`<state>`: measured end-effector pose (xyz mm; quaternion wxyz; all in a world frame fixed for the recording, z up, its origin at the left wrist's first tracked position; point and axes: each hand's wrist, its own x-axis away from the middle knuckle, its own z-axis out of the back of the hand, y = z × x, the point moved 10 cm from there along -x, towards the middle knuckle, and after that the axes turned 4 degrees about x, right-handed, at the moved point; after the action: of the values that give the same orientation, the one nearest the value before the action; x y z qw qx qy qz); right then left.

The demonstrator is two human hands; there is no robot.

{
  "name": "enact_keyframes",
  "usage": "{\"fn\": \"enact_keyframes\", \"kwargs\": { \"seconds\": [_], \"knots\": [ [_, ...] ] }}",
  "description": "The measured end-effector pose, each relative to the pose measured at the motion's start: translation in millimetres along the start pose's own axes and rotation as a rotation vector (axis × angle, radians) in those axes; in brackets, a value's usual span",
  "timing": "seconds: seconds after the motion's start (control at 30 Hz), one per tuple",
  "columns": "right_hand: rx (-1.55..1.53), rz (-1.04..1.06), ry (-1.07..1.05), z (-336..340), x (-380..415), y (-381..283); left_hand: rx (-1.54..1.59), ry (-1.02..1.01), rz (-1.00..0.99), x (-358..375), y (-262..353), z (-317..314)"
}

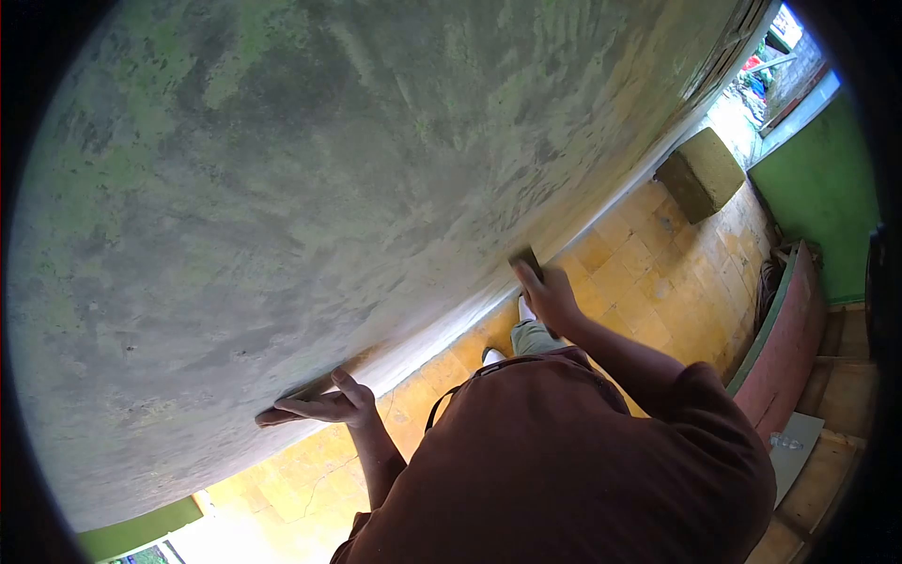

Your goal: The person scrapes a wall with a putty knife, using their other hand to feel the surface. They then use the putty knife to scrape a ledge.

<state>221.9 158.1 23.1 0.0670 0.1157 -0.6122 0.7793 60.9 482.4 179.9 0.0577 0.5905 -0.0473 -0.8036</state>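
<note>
A large wall (357, 188) with patchy grey and green plaster fills the upper left of the head view. My right hand (552, 299) is closed round a small dark flat block (526, 258), held right at the wall's lower part. Most of the block is hidden behind my fingers. My left hand (329, 404) is open beside the wall, palm turned upward, fingers stretched out to the left, with a dark shadow on the plaster along them.
Yellow tiles (648, 258) cover the floor by the wall. A brown box-like block (703, 174) stands near the bright doorway. A pink and green panel (780, 338) and wooden boards (832, 442) line the right side, below a green wall (822, 179).
</note>
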Motion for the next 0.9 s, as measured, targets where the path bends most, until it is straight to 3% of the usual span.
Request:
{"fn": "enact_keyframes", "kwargs": {
  "seconds": [0.03, 0.13, 0.27, 0.37, 0.43, 0.5, 0.77, 0.8, 0.87, 0.9],
  "knots": [
    [0.000, 0.140, 0.020, 0.4, -3.4, -29.0, 0.002, -0.004, 0.001, 1.1, 0.2, -0.2],
    [-0.164, 0.104, -0.022, -4.3, 6.6, -40.5, -0.011, 0.013, -0.003, 0.1, -0.1, -0.8],
    [-0.010, 0.052, -0.016, -0.5, 22.7, 8.6, -0.001, 0.009, -0.001, 0.6, 0.2, 0.2],
    [-0.027, -0.105, -0.036, -3.9, 15.7, 32.9, 0.003, 0.019, 0.001, 0.4, -1.8, 0.3],
    [-0.111, 0.039, 0.016, 2.3, -0.2, -27.7, 0.012, 0.014, 0.001, 1.7, -0.7, 0.3],
    [-0.197, 0.058, -0.018, -0.1, 2.5, -23.8, -0.005, 0.017, -0.005, 0.1, 0.7, 0.5],
    [0.037, 0.005, 0.030, 1.4, 17.8, 26.5, 0.004, 0.007, 0.006, 0.3, -1.6, 0.4],
    [0.041, 0.006, 0.028, 0.8, 9.3, 12.4, 0.003, 0.002, 0.010, 0.7, -0.8, 0.0],
    [-0.030, 0.295, 0.038, 1.7, -4.3, -59.7, 0.006, 0.010, 0.007, 0.7, 0.6, -0.5],
    [-0.030, 0.292, 0.039, 4.3, 2.4, -65.1, 0.011, 0.021, -0.004, 0.3, 1.8, 0.8]
  ]
}}
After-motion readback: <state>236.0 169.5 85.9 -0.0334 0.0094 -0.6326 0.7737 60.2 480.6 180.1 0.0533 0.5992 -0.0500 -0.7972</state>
